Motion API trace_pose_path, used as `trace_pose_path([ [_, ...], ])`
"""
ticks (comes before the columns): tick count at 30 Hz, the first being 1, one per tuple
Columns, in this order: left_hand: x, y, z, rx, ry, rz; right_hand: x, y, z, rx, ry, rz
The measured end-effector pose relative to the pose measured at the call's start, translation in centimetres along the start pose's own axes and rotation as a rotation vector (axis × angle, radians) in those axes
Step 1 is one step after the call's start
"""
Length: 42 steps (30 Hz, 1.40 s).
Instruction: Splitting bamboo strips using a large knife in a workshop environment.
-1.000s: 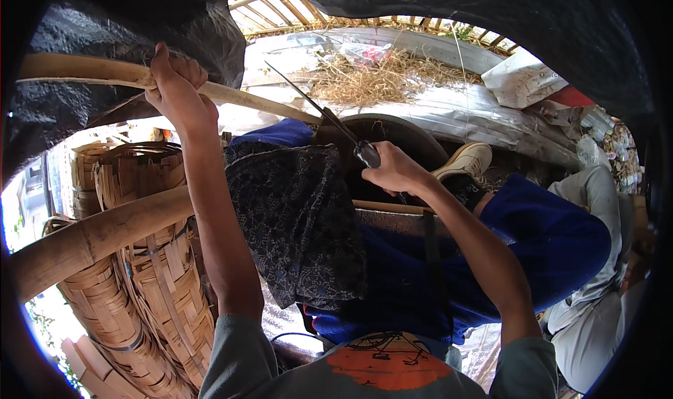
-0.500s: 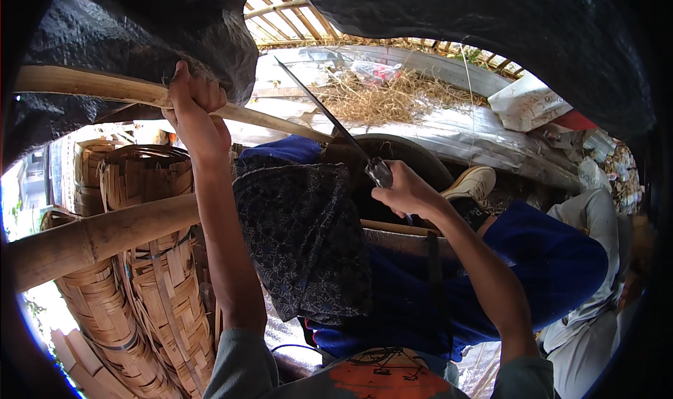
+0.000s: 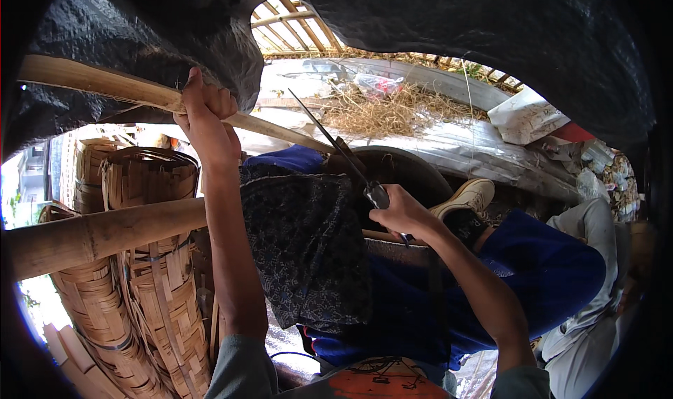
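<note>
My left hand [image 3: 207,115] is closed around a long pale bamboo strip [image 3: 105,85], which slants from the upper left down toward the middle. In my right hand [image 3: 403,213] is a long knife [image 3: 324,130], gripped by its dark handle, its narrow blade pointing up and to the left. The strip's far end reaches the blade near its middle; whether they touch, I cannot tell. Below them a dark patterned cloth [image 3: 305,248] lies over my lap, beside blue fabric [image 3: 533,276] on my leg.
Tall woven bamboo baskets [image 3: 151,178] stand at the left, crossed by a thick bamboo pole [image 3: 119,231]. A dark round tub [image 3: 410,171] sits beyond the knife, with dry straw [image 3: 392,111] farther back. Black plastic sheeting [image 3: 491,20] hangs overhead. Another person's pale trousers [image 3: 585,259] show at right.
The knife in my right hand has come lower, nearer to me. My left hand still holds the strip; the whole view has shifted slightly.
</note>
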<state>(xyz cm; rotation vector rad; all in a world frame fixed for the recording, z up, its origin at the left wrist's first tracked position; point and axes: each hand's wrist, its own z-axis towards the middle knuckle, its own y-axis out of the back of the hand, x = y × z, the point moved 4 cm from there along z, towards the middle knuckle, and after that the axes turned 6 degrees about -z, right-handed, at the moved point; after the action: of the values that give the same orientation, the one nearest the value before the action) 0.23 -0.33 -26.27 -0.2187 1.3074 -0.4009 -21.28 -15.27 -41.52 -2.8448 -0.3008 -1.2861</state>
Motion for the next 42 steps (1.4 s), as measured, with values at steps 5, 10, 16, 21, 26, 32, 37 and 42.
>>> trace_pose_path([
  [5, 0.2, 0.9, 1.1, -0.053, -0.03, 0.014, -4.4, -1.1, 3.1, 0.133, 0.051, 0.053],
  [10, 0.4, 1.8, 2.1, -0.182, -0.05, 0.059, -10.9, 1.7, 4.6, -0.126, -0.057, -0.336],
  [16, -0.4, 2.7, 1.8, -0.129, -0.057, 0.075, -6.8, 2.3, 4.2, -0.011, 0.088, -0.303],
  [21, 0.2, 3.2, 3.1, -0.298, -0.073, 0.094, -10.6, 0.7, 5.1, -0.114, -0.019, -0.22],
  [26, 0.0, 4.0, 2.8, -0.401, -0.105, 0.142, -10.7, 2.1, 5.2, -0.033, -0.15, -0.324],
  [32, -0.5, 4.0, 3.0, -0.413, -0.119, 0.17, -8.1, 2.6, 3.4, 0.041, -0.049, -0.331],
  [37, -0.2, 4.5, 2.9, -0.478, -0.109, 0.157, -9.7, 2.2, 2.3, -0.039, -0.191, -0.356],
  [42, -0.8, 5.4, 2.9, -0.481, -0.129, 0.171, -5.3, 2.8, 0.5, -0.01, -0.174, -0.296],
])
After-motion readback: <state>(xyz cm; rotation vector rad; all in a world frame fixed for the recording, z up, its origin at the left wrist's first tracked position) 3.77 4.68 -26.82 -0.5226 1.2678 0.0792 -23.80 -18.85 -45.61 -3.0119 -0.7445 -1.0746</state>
